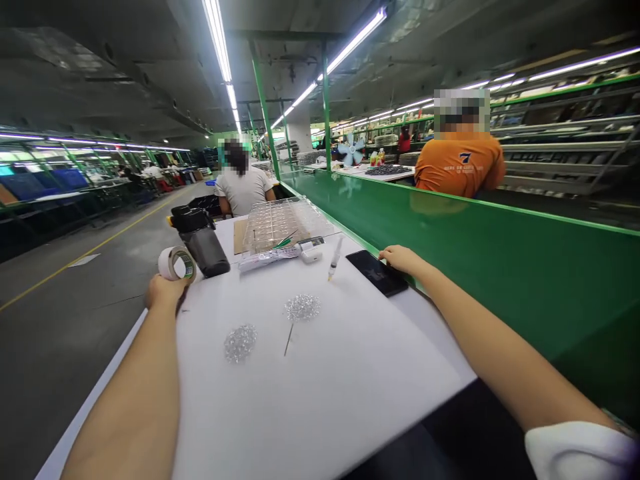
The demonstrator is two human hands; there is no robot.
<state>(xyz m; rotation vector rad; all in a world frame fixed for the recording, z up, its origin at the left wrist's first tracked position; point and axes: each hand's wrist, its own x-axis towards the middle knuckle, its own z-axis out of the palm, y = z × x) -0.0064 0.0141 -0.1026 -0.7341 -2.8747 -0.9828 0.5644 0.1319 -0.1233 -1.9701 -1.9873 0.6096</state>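
Note:
My left hand (pixel 167 291) rests at the left edge of the white tabletop (pixel 300 413), right by an upright roll of tape (pixel 177 264). Its fingers are mostly hidden, so whether it grips anything is unclear. On the other side, my right hand (pixel 400 259) lies at the table's right edge with fingers loosely bent, close against a black phone (pixel 377 272), not grasping it. Two piles of small clear pieces, one on the left (pixel 241 343) and one nearer the middle (pixel 303 307), lie between my arms. A thin metal tool (pixel 289 339) touches the middle pile. Beyond stands a syringe (pixel 335 259).
A dark bottle (pixel 203 241) stands at the left edge. Clear plastic trays (pixel 285 223), a plastic packet (pixel 270 259) and a small white case (pixel 311 253) lie at the back. A green conveyor (pixel 450 267) runs along the right. Two people sit ahead, in white (pixel 245 190) and orange (pixel 457 167) shirts.

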